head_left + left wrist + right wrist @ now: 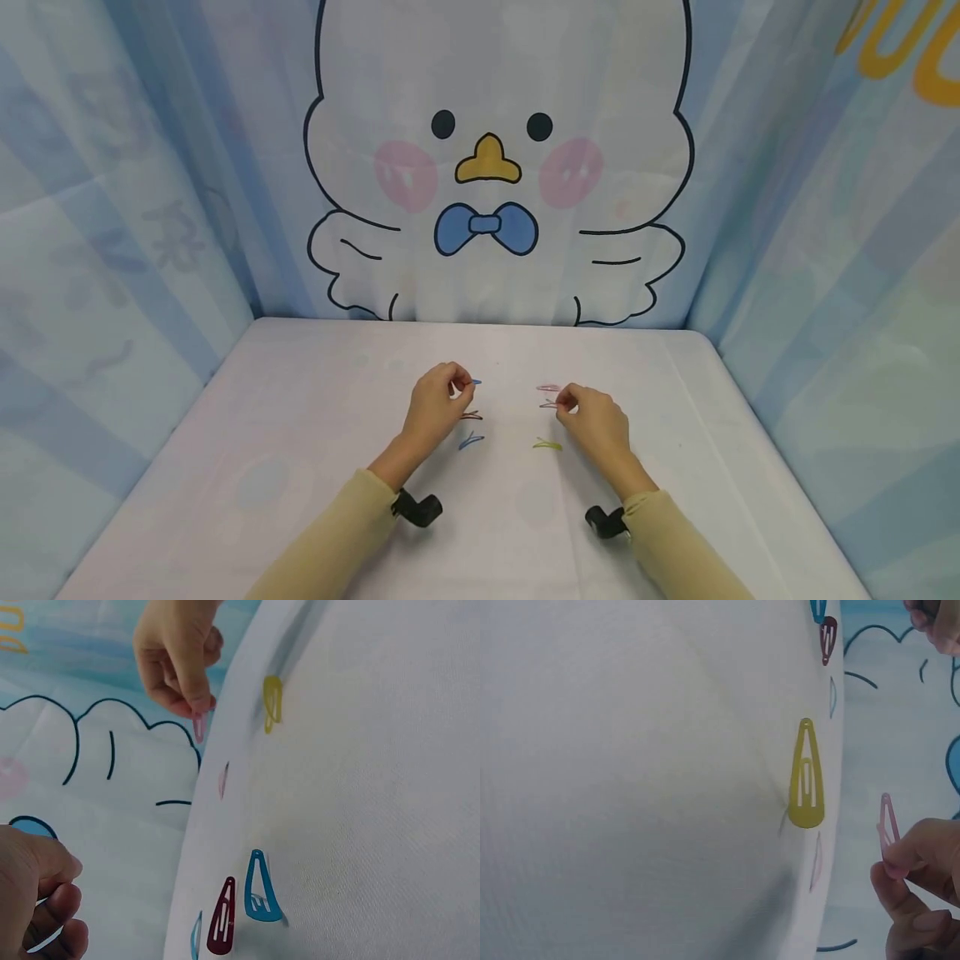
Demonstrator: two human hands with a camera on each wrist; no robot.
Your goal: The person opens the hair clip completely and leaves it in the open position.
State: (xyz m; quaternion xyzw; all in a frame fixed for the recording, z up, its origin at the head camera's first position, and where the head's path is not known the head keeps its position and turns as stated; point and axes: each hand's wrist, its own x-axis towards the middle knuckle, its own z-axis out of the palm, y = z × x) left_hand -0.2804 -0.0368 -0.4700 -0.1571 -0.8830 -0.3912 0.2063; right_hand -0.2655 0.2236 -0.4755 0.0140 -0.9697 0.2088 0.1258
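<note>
My right hand (596,423) pinches a pink snap hair clip (887,829) by its wide end, between thumb and fingertips. A second pink hair clip (548,387) lies just beyond this hand, and a yellow-green hair clip (807,780) lies nearer me. With its fingers loosely curled and nothing visible between them, my left hand (437,400) hovers by a light-blue hair clip (196,937). That clip is partly behind the fingertips in the head view. Below the left hand lie a dark red hair clip (221,915) and another blue hair clip (262,889).
The clips form two loose columns on a white-covered table (495,517). Its back edge meets a curtain (487,287) printed with a cartoon bird, and more curtain hangs at both sides. Dark wrist cameras (420,508) sit at both sleeve cuffs.
</note>
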